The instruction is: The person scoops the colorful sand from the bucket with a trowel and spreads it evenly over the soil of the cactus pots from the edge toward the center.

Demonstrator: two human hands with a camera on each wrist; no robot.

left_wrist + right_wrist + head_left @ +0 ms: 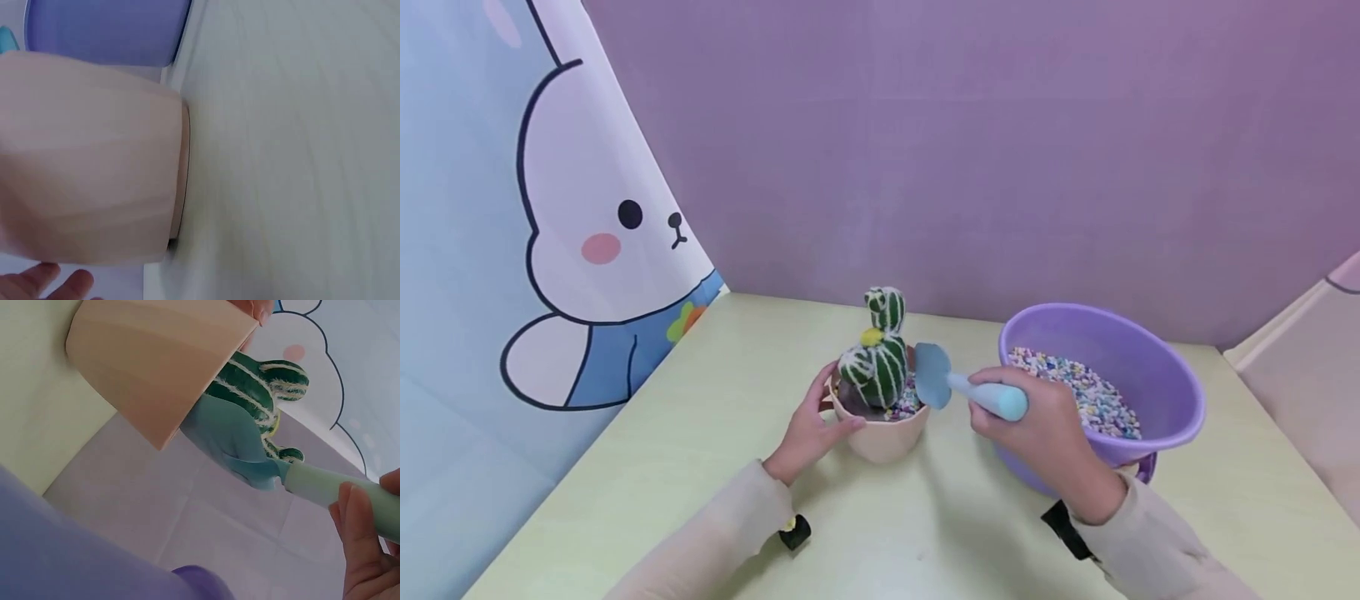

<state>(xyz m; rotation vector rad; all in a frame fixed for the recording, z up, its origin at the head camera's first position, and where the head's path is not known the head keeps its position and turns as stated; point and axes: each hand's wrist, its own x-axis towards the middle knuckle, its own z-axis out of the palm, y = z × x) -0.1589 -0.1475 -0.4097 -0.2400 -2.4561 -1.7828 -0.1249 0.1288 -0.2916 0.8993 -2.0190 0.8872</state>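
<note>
A green cactus (880, 371) with white stripes and a yellow flower stands in a pale pink flower pot (886, 442), with colored pebbles around its base. My left hand (812, 429) grips the pot's left side, thumb at the front rim and fingers behind; in the left wrist view only fingertips (75, 284) show below the pot. My right hand (1048, 425) holds a small trowel (1000, 400) by its light blue-green handle. Its blue blade (231, 434) tilts over the pot's right rim, beside the cactus. The blade's tip is hidden in the right wrist view.
Right of the pot stands a purple bucket (1150, 392) partly filled with multicolored pebbles (1086, 396), behind my right hand. A pale table (880, 533) lies beneath everything. At the back rises a purple wall (925, 167); a cartoon-printed sheet (587, 192) hangs at left.
</note>
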